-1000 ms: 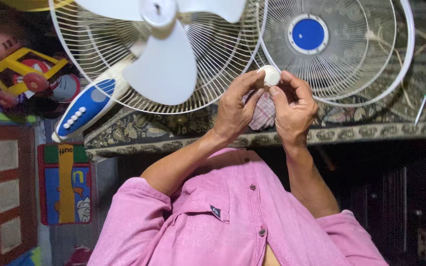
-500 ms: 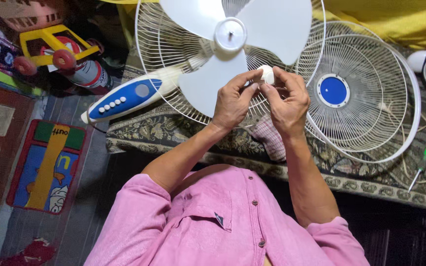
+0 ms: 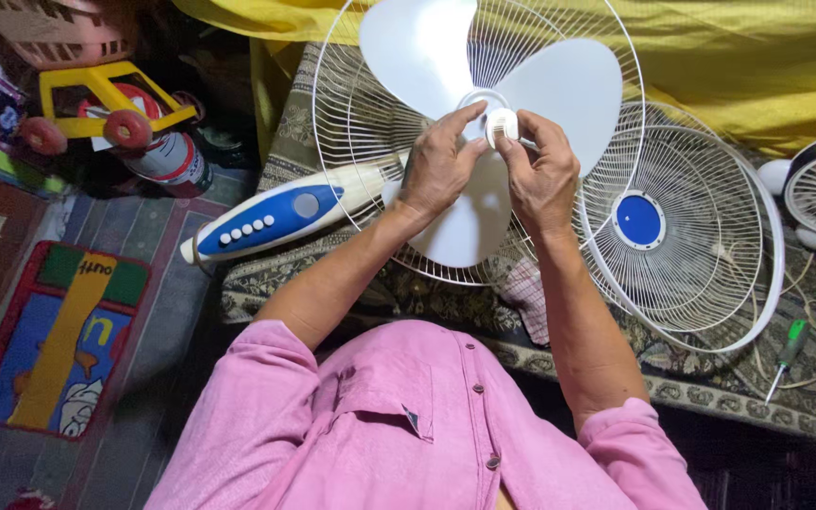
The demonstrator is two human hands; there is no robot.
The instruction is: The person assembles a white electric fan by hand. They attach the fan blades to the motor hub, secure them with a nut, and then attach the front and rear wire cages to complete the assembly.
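Patterned cloth (image 3: 399,293) lies under the fan, its white blades (image 3: 484,104) facing up at me. Both my left hand (image 3: 438,170) and right hand (image 3: 540,179) pinch the small white cap (image 3: 501,126) at the blade hub, fingertips closed around it.

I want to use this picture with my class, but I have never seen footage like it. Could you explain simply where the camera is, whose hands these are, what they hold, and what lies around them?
The camera sits on the person's head and looks down, so you see their own pink shirt and both arms. The left hand and right hand meet at the middle of a white fan blade, pinching a small white cap at its hub. Behind the blade is the fan's rear wire guard; its blue and white body lies to the left. The loose front guard with a blue centre lies on a patterned cloth, with a green-handled screwdriver nearby.
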